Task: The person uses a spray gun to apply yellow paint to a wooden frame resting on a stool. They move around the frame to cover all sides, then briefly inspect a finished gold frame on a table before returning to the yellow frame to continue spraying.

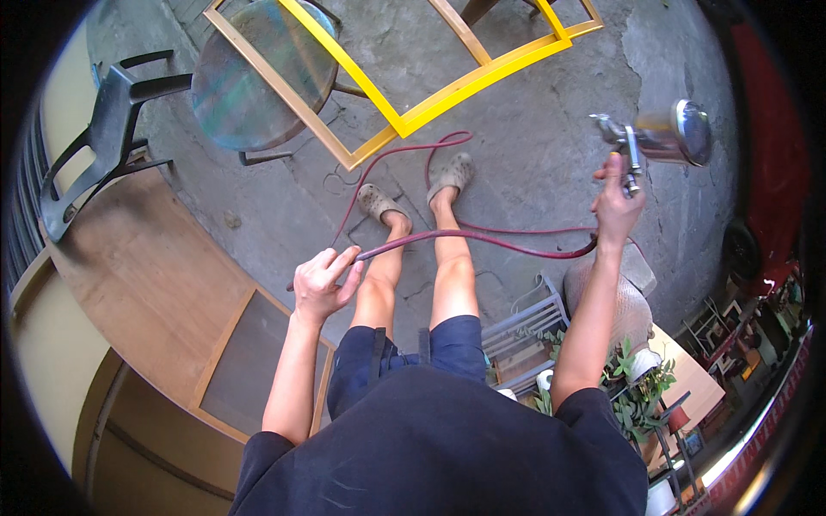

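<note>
Out to the right, my right hand (618,202) is closed around the handle of a spray gun (662,142), a shiny metal one with a round silver cup. From near that hand a dark red air hose (482,238) runs across in front of my legs to my left hand (320,282), whose fingers pinch it. More of the hose loops over the ground past my feet. Ahead stands a wooden frame (297,96), its inner edge and some bars painted bright yellow (482,79); neither hand touches it.
A round paint-stained stool (262,73) is beside the frame. To the left are a dark plastic chair (116,129) and a large wooden panel (146,275). Potted plants (637,396), a grey slatted rack (520,340) and a red vehicle (774,172) are on the right.
</note>
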Demonstrator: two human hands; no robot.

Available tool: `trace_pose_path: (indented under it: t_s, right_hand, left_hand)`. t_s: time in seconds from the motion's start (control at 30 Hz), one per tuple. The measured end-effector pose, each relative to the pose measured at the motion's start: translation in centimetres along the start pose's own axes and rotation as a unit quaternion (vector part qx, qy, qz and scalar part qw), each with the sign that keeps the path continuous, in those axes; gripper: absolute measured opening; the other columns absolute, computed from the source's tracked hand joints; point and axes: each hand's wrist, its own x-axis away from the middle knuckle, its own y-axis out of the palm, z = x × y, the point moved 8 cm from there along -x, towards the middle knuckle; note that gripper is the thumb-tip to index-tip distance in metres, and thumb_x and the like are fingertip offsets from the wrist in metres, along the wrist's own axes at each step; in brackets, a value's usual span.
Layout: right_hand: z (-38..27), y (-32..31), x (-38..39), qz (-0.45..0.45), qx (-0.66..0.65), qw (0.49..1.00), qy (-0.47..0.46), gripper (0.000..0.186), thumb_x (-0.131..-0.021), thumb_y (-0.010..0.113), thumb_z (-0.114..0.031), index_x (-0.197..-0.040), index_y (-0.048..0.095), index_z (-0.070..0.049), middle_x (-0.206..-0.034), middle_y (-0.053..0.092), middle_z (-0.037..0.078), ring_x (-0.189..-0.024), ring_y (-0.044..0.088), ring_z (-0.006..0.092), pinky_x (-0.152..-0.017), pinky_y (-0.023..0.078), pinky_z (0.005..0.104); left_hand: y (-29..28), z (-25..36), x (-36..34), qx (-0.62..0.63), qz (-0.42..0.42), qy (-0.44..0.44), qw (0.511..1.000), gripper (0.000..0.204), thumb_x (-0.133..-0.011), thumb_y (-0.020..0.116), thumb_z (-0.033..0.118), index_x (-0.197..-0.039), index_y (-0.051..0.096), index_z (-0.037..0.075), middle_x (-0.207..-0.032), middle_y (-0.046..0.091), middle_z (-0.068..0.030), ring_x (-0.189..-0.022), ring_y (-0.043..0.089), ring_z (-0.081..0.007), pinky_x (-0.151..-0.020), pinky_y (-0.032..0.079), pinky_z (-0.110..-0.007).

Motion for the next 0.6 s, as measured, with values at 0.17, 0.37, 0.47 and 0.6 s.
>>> trace_pose_path:
  t_s: [0.17, 0.37, 0.47, 0.6]
  right_hand:
    - [0.3, 5.2, 5.8, -0.145, 0.005, 0.989, -0.009, 0.034, -0.097, 0.071, -0.034, -0.085, 0.070, -0.002, -0.063, 0.061, 0.000, -0.054, 0.052, 0.0061, -0.050, 0.040, 0.0269]
    - [-2.4, 7.8, 11.3, -0.254, -0.028, 0.967, -0.009, 0.029, -0.093, 0.075, -0.027, -0.093, 0.071, 0.001, -0.063, 0.059, 0.004, -0.061, 0.053, 0.0094, -0.056, 0.043, 0.0288]
    - [-3.8, 8.5, 12.3, -0.315, -0.039, 0.948, -0.001, 0.026, -0.091, 0.077, -0.023, -0.096, 0.071, 0.002, -0.065, 0.061, 0.008, -0.061, 0.056, 0.0127, -0.058, 0.045, 0.0315]
    - [-4.8, 9.6, 11.0, -0.354, -0.011, 0.935, -0.021, 0.025, -0.090, 0.077, -0.022, -0.097, 0.072, 0.002, -0.068, 0.066, 0.015, -0.061, 0.063, 0.0175, -0.059, 0.048, 0.0347]
  left_hand:
    - [-1.9, -2.4, 1.2, -0.017, 0.004, -0.017, 1.000, 0.017, -0.079, 0.076, 0.006, -0.096, 0.075, 0.007, -0.067, 0.059, -0.0058, -0.054, 0.057, -0.0214, -0.049, 0.045, -0.034]
    - [-3.8, -4.2, 2.0, -0.035, 0.009, -0.058, 0.998, 0.010, -0.077, 0.078, 0.009, -0.086, 0.073, 0.009, -0.066, 0.057, -0.0043, -0.056, 0.059, -0.0219, -0.050, 0.045, -0.035]
    - [-4.4, -4.2, 2.0, -0.049, 0.010, -0.065, 0.997, 0.009, -0.078, 0.078, 0.009, -0.084, 0.072, 0.009, -0.066, 0.056, -0.0043, -0.056, 0.058, -0.0218, -0.050, 0.045, -0.035]
    - [-4.5, -3.8, 1.4, -0.063, 0.007, -0.071, 0.995, 0.009, -0.078, 0.078, 0.009, -0.083, 0.071, 0.009, -0.065, 0.054, -0.0044, -0.055, 0.056, -0.0219, -0.049, 0.043, -0.035]
